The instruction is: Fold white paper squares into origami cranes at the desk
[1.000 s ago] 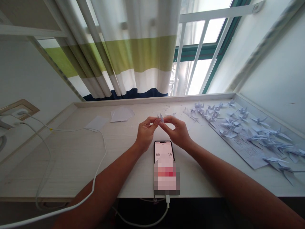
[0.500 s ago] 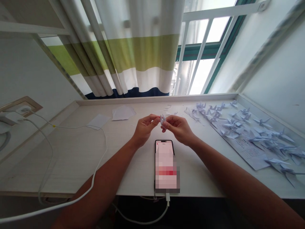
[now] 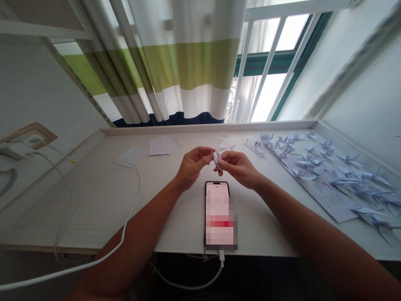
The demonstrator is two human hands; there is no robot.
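A small folded piece of pale paper [image 3: 216,157] is held above the desk between both hands. My left hand [image 3: 191,166] pinches its left side with thumb and fingertips. My right hand [image 3: 239,168] pinches the right side, fingers curled. Just below the hands a phone [image 3: 220,215] lies flat on the white desk [image 3: 103,200], its screen lit and a cable plugged in at the near end.
Several small folded paper cranes [image 3: 328,171] lie on a printed sheet at the right. Loose white paper pieces [image 3: 163,145] rest at the back left. A white cable [image 3: 131,205] loops over the desk from a wall socket [image 3: 21,144]. Striped curtains and a window stand behind.
The folded paper has been turned between the fingertips and now stands more upright. Both hands stay together over the phone; the view has shifted slightly.
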